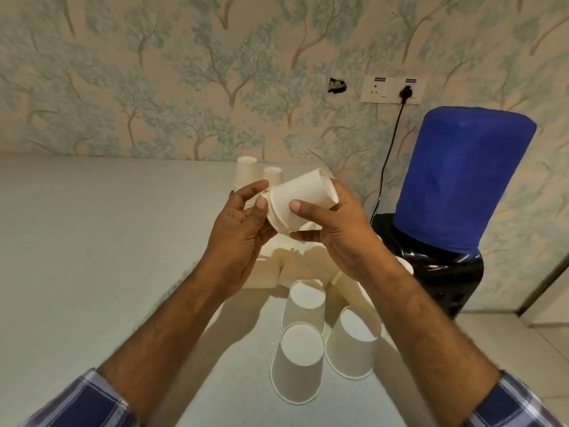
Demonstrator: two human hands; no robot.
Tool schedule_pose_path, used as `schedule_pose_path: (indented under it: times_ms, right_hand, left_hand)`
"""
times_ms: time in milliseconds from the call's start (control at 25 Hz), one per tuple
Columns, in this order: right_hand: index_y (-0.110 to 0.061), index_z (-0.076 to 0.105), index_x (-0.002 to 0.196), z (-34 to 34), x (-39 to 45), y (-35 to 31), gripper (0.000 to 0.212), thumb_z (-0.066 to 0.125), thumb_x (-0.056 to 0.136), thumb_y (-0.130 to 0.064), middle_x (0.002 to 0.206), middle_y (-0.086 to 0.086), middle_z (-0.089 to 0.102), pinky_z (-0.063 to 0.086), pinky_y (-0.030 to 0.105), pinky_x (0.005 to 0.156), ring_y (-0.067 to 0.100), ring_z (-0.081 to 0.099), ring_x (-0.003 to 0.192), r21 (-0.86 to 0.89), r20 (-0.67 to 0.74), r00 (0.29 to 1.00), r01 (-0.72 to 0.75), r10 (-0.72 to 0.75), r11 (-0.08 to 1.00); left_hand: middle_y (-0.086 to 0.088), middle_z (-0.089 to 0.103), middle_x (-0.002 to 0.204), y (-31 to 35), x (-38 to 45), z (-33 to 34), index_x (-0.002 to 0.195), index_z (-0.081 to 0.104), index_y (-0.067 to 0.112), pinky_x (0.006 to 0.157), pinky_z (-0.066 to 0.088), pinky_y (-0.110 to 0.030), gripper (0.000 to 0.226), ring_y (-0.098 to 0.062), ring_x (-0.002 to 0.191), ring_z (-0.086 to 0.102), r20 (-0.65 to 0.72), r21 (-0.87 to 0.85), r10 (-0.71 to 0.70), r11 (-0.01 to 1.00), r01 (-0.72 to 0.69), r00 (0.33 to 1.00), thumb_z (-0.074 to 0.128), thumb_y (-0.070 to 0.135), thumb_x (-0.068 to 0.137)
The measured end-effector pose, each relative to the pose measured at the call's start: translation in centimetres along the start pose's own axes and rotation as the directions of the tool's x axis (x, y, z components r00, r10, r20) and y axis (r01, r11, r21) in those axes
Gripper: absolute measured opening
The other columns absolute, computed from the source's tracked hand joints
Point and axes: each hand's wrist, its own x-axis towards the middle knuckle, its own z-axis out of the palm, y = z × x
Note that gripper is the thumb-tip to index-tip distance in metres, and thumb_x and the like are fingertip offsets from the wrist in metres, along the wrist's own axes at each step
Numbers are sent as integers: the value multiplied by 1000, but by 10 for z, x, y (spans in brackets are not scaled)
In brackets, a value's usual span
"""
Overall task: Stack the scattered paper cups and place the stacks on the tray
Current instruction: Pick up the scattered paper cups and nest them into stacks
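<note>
Both hands hold a short stack of white paper cups (300, 200) in the air above the table, tilted with its base up to the right. My right hand (338, 232) grips its side with thumb and fingers. My left hand (243, 229) pinches the rim end with thumb and fingertips. Three white cups stand upside down on the table below: one nearest me (298, 369), one behind it (304, 305), one to the right (352, 343). More cups lie partly hidden under my right wrist (348, 288). Two cup stacks (246, 174) stand at the back. A white tray (264, 269) lies under my hands.
A water dispenser with a blue-covered bottle (462, 180) on a black base stands at the right, off the table edge. Its black cable (389, 149) runs up to a wall socket (392, 89). The grey tabletop (92, 241) spreads to the left, up to the wallpapered wall.
</note>
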Motion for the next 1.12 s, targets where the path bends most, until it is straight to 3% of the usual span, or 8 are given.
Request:
schedule_pose_path:
  times_ms: [320,480,520,600,680,760,960,1120]
  right_hand:
    - [-35,61,114,1,-3,25,56,84,67,-16,117,5,62,59,49,72,22,66,105,97,-40,999,13,-9,995]
    - [-40,64,107,-10,0,20,54,83,64,-13,113,2,67,59,42,72,23,66,105,54,-18,999,37,-36,998]
    - [-38,62,110,-14,2,18,57,83,64,-12,115,3,67,59,44,75,25,64,107,47,-38,999,41,-39,998]
    - [-34,59,117,-24,7,16,61,82,67,-9,118,4,65,56,51,87,28,60,112,22,-97,994,55,-52,998]
    - [-30,56,124,-33,9,15,63,82,70,-9,121,5,64,53,53,93,28,59,115,-28,-136,989,59,-62,998]
    - [-26,54,128,-38,10,17,68,84,67,-17,121,4,64,53,49,93,26,60,113,-101,-146,987,48,-63,994]
    - [-26,53,118,-39,9,26,54,82,73,-20,120,9,65,55,33,72,27,65,106,-171,-155,987,26,-52,985]
    - [-15,52,125,-36,8,29,55,78,77,-24,117,11,66,52,32,66,26,67,98,-154,-172,985,7,-33,988]
  left_hand:
    - [-11,68,121,-21,-3,3,124,52,15,79,59,-31,40,-29,108,68,41,-204,-37,978,45,998,59,19,85]
    - [-6,75,106,-19,-4,-13,124,53,22,77,58,-29,40,-24,95,72,75,195,115,972,-128,990,64,28,86]
    - [-1,76,100,-15,-3,-21,122,54,23,75,56,-25,38,-20,88,72,55,374,191,906,-198,980,66,31,87]
    - [10,70,99,-9,0,-41,115,57,27,75,53,-23,38,-11,87,65,71,741,249,635,-218,966,74,34,82]
    - [11,60,113,-7,3,-59,111,60,33,85,51,-30,44,-11,99,55,159,947,45,275,-165,986,82,39,74]
    - [12,54,122,-12,3,-67,115,59,35,95,45,-36,54,-11,106,45,202,979,-205,41,-197,958,85,41,68]
    - [11,58,124,-23,6,-76,124,54,35,92,43,-31,73,-10,107,49,223,960,-301,-99,-263,927,88,44,60]
    - [16,62,110,-12,10,-87,118,54,40,78,53,-29,72,-12,98,60,174,985,-197,17,-174,965,86,52,55]
